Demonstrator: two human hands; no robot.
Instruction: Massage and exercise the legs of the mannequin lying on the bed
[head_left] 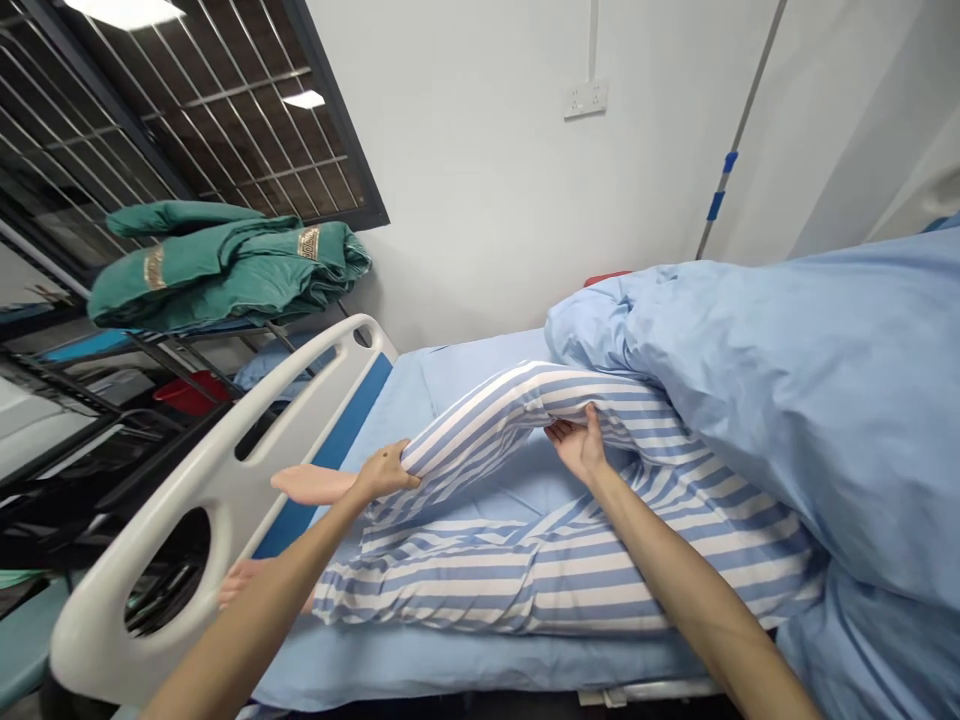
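Two manikin legs in blue-and-white striped trousers lie along a bed. The far leg [517,400] is bent, its knee raised off the sheet. My left hand [388,472] is closed round its lower end, at the trouser cuff, just above the smooth bare foot [311,483]. Under the bent knee and thigh, my right hand [579,447] is cupped palm up, thumb against the striped cloth, supporting the leg. The near leg [480,590] lies straight and flat on the bed; my left forearm partly hides its foot [244,578].
A light blue quilt [765,350] is bunched at the right, over the upper body. The white footboard [217,510] stands at the left. Beyond it, folded green clothing [232,265] rests on a rack, above a red basin [193,392]. A pole [731,160] stands by the wall.
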